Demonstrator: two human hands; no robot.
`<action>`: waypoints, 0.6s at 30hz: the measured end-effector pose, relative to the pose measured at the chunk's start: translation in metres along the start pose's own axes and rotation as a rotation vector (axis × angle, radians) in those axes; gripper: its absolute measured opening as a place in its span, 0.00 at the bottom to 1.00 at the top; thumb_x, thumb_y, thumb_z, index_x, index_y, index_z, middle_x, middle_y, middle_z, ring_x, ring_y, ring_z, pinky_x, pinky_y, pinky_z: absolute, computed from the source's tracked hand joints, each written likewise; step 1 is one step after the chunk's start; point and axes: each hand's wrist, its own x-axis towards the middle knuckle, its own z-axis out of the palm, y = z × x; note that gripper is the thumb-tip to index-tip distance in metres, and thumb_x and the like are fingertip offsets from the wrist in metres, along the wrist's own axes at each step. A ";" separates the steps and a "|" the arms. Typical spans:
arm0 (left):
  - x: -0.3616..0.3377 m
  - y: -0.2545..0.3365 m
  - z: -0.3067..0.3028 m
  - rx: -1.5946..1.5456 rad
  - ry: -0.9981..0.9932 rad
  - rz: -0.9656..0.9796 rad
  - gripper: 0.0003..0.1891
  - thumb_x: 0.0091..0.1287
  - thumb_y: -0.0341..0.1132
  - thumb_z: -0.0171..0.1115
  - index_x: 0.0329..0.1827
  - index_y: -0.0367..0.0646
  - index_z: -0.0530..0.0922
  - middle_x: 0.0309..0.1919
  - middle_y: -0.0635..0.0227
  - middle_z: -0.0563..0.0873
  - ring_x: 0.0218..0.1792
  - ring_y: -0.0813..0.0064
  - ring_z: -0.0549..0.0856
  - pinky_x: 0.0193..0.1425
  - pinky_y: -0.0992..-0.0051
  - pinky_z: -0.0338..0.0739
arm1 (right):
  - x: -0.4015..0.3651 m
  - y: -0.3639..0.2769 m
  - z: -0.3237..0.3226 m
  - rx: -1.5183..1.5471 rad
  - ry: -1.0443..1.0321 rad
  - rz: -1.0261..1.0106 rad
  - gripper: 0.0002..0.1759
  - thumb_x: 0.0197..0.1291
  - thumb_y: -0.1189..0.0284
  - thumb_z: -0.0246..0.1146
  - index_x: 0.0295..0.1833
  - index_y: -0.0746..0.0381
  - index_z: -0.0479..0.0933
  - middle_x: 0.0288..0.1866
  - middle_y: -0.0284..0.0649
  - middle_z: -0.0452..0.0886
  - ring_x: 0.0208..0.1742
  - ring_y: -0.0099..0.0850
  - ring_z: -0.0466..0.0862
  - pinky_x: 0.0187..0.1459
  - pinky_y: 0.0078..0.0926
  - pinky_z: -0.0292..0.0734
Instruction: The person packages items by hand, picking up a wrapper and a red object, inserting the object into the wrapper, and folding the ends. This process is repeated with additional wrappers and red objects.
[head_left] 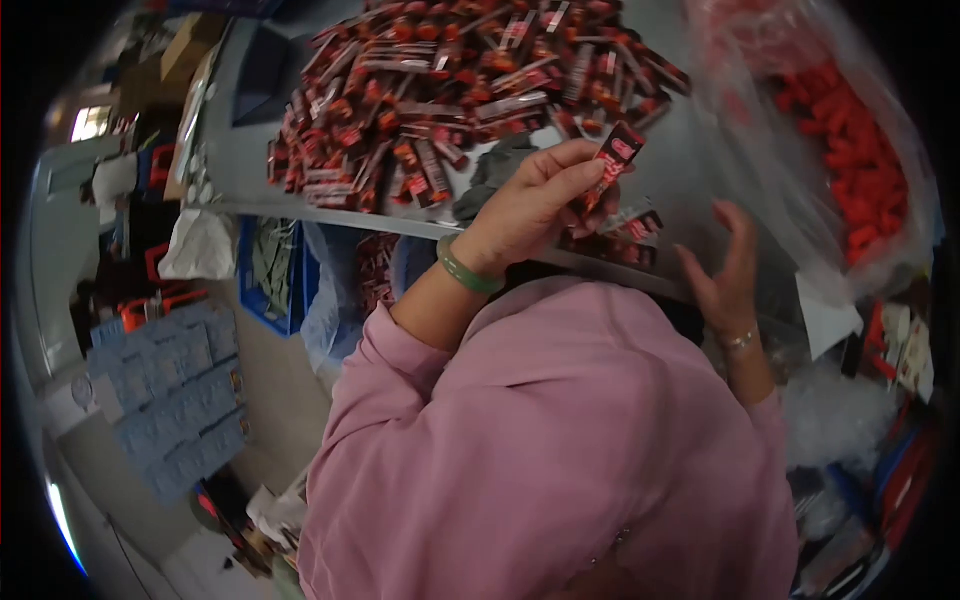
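My left hand (545, 200), with a green bangle at the wrist, is closed on a small dark packet (620, 146) with pink and red print, held over the table's front edge. A large pile of similar red and dark packets (430, 80) lies just beyond it. Beside that hand is a dark grey cloth (495, 170). A few more packets (640, 228) lie near the edge, between my hands. My right hand (728, 265) is apart from them on the right, fingers spread, holding nothing.
A clear plastic bag of red pieces (850, 160) lies on the right of the grey table (690, 150). Below the table's left edge are a blue crate (268, 275) and a bag-lined bin (335, 300). A dark blue tray (262, 75) sits at the back left.
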 end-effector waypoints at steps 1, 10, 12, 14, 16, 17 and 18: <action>-0.006 0.013 -0.009 0.086 0.069 0.035 0.15 0.77 0.41 0.54 0.58 0.42 0.79 0.33 0.70 0.83 0.28 0.83 0.77 0.30 0.81 0.70 | -0.008 0.008 0.000 -0.022 0.024 0.028 0.32 0.54 0.74 0.73 0.63 0.66 0.69 0.61 0.49 0.74 0.63 0.47 0.74 0.65 0.41 0.67; -0.060 0.128 -0.160 0.772 0.871 0.607 0.13 0.72 0.37 0.65 0.50 0.36 0.82 0.35 0.72 0.87 0.33 0.86 0.81 0.36 0.83 0.74 | -0.025 0.023 -0.003 -0.176 0.065 0.003 0.18 0.62 0.78 0.65 0.57 0.67 0.73 0.58 0.50 0.75 0.60 0.46 0.74 0.61 0.40 0.68; -0.065 0.141 -0.200 0.843 0.964 0.621 0.14 0.71 0.38 0.65 0.50 0.34 0.81 0.36 0.70 0.87 0.34 0.85 0.81 0.38 0.81 0.76 | -0.025 0.024 -0.001 -0.167 0.052 -0.006 0.18 0.62 0.78 0.65 0.57 0.67 0.73 0.58 0.50 0.74 0.60 0.47 0.74 0.62 0.41 0.68; -0.068 0.150 -0.254 0.994 1.117 0.613 0.18 0.70 0.39 0.65 0.52 0.31 0.81 0.39 0.62 0.88 0.37 0.77 0.84 0.42 0.75 0.79 | -0.025 0.027 -0.001 -0.177 0.044 0.000 0.18 0.62 0.78 0.65 0.57 0.67 0.73 0.58 0.50 0.74 0.60 0.47 0.74 0.62 0.41 0.68; -0.072 0.152 -0.284 1.052 1.147 0.642 0.18 0.69 0.40 0.65 0.52 0.32 0.81 0.39 0.60 0.88 0.37 0.73 0.85 0.43 0.73 0.79 | -0.024 0.026 -0.001 -0.194 0.035 0.021 0.18 0.62 0.78 0.65 0.56 0.67 0.73 0.58 0.50 0.74 0.60 0.47 0.74 0.62 0.41 0.68; -0.070 0.148 -0.295 1.110 1.171 0.661 0.18 0.69 0.40 0.65 0.52 0.33 0.81 0.39 0.58 0.88 0.38 0.69 0.86 0.44 0.71 0.79 | -0.023 0.024 0.000 -0.190 0.039 0.017 0.17 0.62 0.78 0.65 0.56 0.67 0.73 0.58 0.50 0.74 0.60 0.47 0.74 0.62 0.41 0.68; -0.068 0.144 -0.290 1.102 1.155 0.649 0.18 0.69 0.40 0.65 0.52 0.33 0.81 0.39 0.58 0.88 0.38 0.69 0.86 0.44 0.71 0.79 | -0.024 0.024 -0.001 -0.189 0.041 0.016 0.17 0.62 0.78 0.65 0.56 0.67 0.73 0.58 0.50 0.74 0.60 0.47 0.74 0.62 0.40 0.69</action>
